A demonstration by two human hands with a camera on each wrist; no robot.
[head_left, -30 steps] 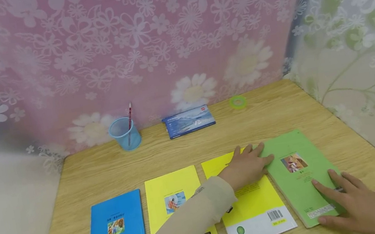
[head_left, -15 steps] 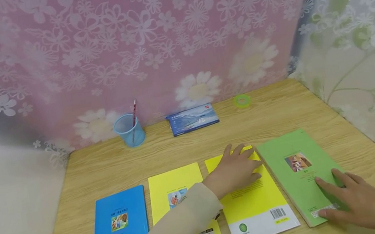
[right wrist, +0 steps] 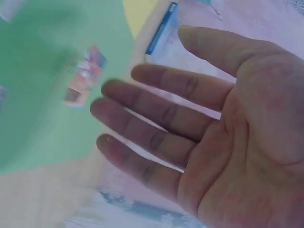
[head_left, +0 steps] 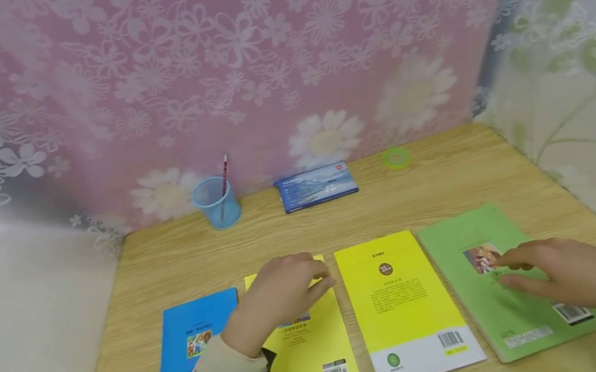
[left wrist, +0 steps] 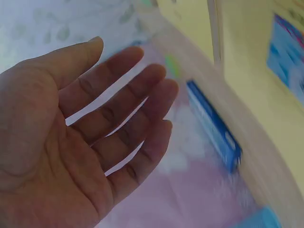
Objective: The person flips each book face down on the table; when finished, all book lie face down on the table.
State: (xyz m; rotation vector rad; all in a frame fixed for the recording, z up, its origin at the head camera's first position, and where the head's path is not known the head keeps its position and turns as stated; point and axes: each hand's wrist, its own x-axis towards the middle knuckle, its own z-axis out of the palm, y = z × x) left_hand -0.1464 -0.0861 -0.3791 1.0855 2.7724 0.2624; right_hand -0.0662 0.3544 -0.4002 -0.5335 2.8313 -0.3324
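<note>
Four books would exceed my count, so several books lie in a row on the wooden table (head_left: 192, 255). My left hand (head_left: 280, 296) hovers over the left yellow book (head_left: 309, 366), its fingers loosely bent and holding nothing; the left wrist view shows the bare palm (left wrist: 52, 152). At the far left is a blue book (head_left: 179, 322), partly hidden by my sleeve. Between my hands lies a second yellow book (head_left: 406, 312) with a white lower band. Above the green book (head_left: 475, 307) at the right is my right hand (head_left: 569, 273), fingers relaxed, nothing in its palm (right wrist: 232, 156).
Along the back of the table stand a light blue mesh cup (head_left: 218, 205) with a pencil (head_left: 224, 175) in it, a flat blue box (head_left: 317, 187) and a green tape roll (head_left: 397, 158). A flowered curtain (head_left: 279, 65) hangs behind and at the sides.
My left hand has left the green book's edge and moved left across the right yellow book to the left one. My right hand has lifted off the green book.
</note>
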